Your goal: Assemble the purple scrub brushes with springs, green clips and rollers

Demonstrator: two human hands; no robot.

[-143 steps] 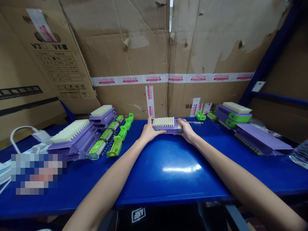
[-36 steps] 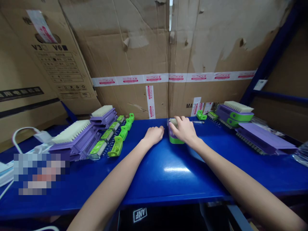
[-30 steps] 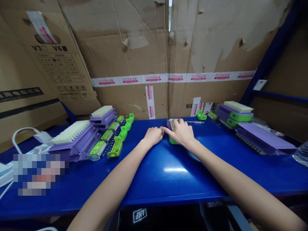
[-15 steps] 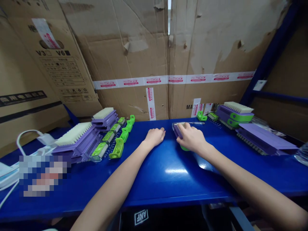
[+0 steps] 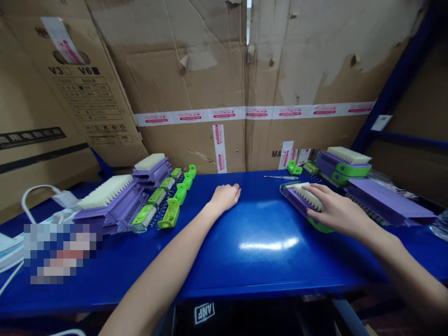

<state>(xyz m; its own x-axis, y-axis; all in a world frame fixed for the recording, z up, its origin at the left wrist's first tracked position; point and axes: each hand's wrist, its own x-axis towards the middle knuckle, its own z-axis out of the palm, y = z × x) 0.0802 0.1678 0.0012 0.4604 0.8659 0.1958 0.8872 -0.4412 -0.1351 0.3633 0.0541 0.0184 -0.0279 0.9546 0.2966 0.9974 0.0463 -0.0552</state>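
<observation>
Brush: my landmark is the purple plastic brush with cream bristles (image 5: 296,199), bristles upward, slanting from far left to near right over the glossy blue desk (image 5: 245,270). A clear piece caps its far end; its green end shows below my palm. I cannot tell whether its underside touches the desk.
Right grip: I have the right hand (image 5: 336,212) around the brush's near half, thumb along its left side, fingers over the bristles, holding it loosely.
Left grip: my left hand (image 5: 225,198) is curled into a loose fist, resting on the desk well left of the brush; I cannot see into the palm.
Screwdriver: a slim metal screwdriver with a clear handle (image 5: 282,177) lies just beyond the brush.
Brackets: a single bright green plastic bracket (image 5: 295,168) sits farther beyond the brush; a row of green plastic brackets (image 5: 171,212) runs well to its left.
Purple parts: two stacked purple-and-green brushes (image 5: 345,163) stand beyond and right of the brush; a folded purple plastic shell (image 5: 392,198) lies to its right.
Backdrop: taped brown cardboard (image 5: 196,93) rises behind the brush.
</observation>
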